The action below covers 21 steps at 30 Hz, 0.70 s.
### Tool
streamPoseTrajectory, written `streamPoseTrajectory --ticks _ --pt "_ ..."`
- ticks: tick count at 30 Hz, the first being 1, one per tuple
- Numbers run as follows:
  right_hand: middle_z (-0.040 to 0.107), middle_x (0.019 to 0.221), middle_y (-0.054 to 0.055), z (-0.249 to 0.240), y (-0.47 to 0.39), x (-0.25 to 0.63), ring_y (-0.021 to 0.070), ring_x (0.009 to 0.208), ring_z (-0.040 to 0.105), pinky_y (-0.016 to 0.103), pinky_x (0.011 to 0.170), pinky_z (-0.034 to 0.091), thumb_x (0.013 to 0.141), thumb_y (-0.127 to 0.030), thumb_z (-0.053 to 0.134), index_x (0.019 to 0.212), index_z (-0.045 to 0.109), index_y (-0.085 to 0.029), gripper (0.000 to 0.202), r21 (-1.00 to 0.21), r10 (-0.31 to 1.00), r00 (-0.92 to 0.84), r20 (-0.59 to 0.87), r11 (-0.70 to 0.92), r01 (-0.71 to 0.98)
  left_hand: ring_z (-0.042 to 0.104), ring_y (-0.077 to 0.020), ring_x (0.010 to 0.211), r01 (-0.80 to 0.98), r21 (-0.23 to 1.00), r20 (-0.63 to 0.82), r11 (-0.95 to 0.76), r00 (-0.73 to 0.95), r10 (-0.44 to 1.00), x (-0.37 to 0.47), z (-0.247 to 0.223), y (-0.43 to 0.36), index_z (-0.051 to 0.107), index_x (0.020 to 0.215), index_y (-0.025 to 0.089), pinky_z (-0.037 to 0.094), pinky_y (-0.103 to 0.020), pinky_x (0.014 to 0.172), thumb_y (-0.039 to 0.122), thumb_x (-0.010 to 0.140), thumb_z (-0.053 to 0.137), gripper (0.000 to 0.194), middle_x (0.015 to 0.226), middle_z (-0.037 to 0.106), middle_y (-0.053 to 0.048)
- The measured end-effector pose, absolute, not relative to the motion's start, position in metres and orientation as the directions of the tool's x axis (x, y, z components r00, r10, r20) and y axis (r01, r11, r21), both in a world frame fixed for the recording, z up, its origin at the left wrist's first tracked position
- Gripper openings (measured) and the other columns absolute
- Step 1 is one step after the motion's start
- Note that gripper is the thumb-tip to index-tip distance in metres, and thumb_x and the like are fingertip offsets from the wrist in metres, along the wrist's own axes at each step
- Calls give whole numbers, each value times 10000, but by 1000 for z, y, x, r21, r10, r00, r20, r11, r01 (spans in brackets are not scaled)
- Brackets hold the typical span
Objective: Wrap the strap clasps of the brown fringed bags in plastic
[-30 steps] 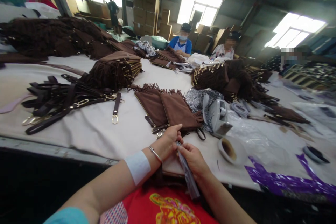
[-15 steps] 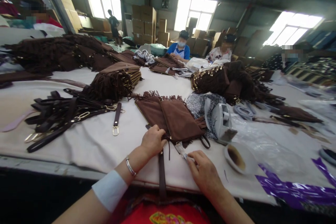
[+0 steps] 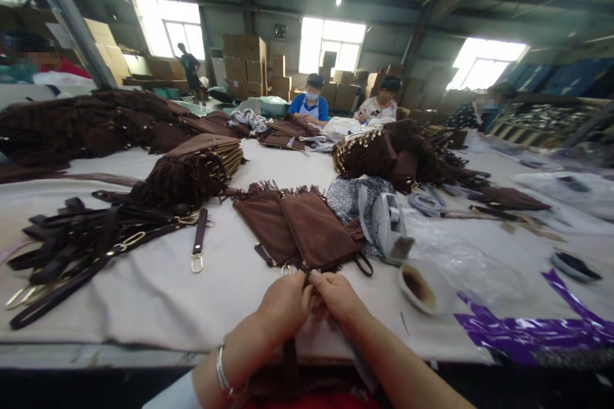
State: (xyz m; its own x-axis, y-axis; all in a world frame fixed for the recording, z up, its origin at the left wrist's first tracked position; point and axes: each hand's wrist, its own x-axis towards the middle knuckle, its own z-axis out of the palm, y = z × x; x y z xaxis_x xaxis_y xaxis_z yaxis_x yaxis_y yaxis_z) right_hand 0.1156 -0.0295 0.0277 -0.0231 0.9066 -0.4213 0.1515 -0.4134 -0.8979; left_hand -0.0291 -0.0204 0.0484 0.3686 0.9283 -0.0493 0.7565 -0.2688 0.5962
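Observation:
My left hand point(image 3: 284, 305) and my right hand point(image 3: 339, 299) meet at the lower edge of two overlapping brown fringed pouches with zippers. Left fingers are closed round a dark brown strap point(image 3: 290, 358), which hangs below them towards my lap. Fingertips of my right hand are pinched against the left ones, and a pale, thin strip point(image 3: 357, 361) trails below that hand. What exactly sits between the fingertips is hidden. Just beyond them lie the upper pouch point(image 3: 319, 227) and the lower pouch point(image 3: 261, 223), with a gold-coloured clasp point(image 3: 286, 270) at the edge.
Dark straps with gold clasps point(image 3: 86, 230) lie left, beside one separate short strap point(image 3: 199, 236). Stacked brown pouches point(image 3: 192, 169) stand behind. To the right are a tape dispenser point(image 3: 391, 227), a tape roll point(image 3: 422, 287) and purple plastic point(image 3: 532, 335). Co-workers point(image 3: 309, 102) sit across the table.
My right hand has moved left and up to join my left hand, which came slightly lower. The view has shifted right, so the tabletop things appear further left.

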Motion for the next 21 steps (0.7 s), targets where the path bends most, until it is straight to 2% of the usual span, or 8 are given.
streamPoseTrajectory --ticks 3,5,7,10,12,15,18,21 --pt "510 441 -44 28 -21 115 52 364 422 152 349 269 804 -407 588 589 558 -150 337 -899 911 19 -412 -410 153 627 -204 710 652 691 -30 -311 456 890 -29 46 -29 653 898 185 374 -280 609 298 840 540 170 803 698 -86" --pt "489 396 -56 28 -19 117 54 329 399 153 329 245 787 -321 600 598 563 -155 254 -888 898 38 -438 -439 134 608 -181 645 551 801 -58 -232 458 887 -32 43 -24 657 845 185 377 -261 574 285 820 557 144 719 677 -49" --pt "463 349 -68 27 -18 119 63 281 369 160 298 207 772 -277 598 614 567 -165 197 -874 881 37 -471 -472 114 570 -156 547 469 883 -180 -28 392 902 -32 38 -13 630 728 174 367 -237 510 297 818 563 166 596 622 -19" --pt "475 353 -66 25 -17 119 67 271 384 154 284 207 765 -251 592 601 546 -175 186 -871 874 22 -485 -485 74 454 -111 392 280 895 -426 348 299 854 -25 31 2 547 609 170 298 -198 390 389 831 584 314 453 505 19" --pt "496 383 -63 25 -16 119 70 287 410 151 285 223 787 -269 565 614 536 -181 196 -878 879 13 -478 -478 41 379 -72 343 42 824 -546 565 325 772 -19 28 8 509 587 165 264 -167 349 394 835 608 352 423 444 46" --pt "493 398 -66 26 -15 121 73 300 421 153 293 236 811 -303 535 638 533 -186 209 -887 887 10 -462 -462 11 367 -33 340 -278 581 -647 765 412 641 -12 27 11 483 590 150 287 -120 341 280 831 656 324 446 427 60" --pt "502 408 -60 26 -15 122 66 308 413 159 311 240 780 -250 546 605 546 -175 190 -906 906 36 -422 -423 20 366 -22 318 -387 429 -695 817 437 572 -9 29 12 511 638 139 277 -100 313 213 852 637 259 456 422 63" --pt "533 456 -53 23 -15 121 59 364 432 167 357 280 721 -160 570 543 552 -162 179 -934 932 99 -349 -355 50 352 -22 296 -441 387 -697 810 435 570 -4 33 9 538 680 132 243 -91 284 214 883 598 227 445 393 73"
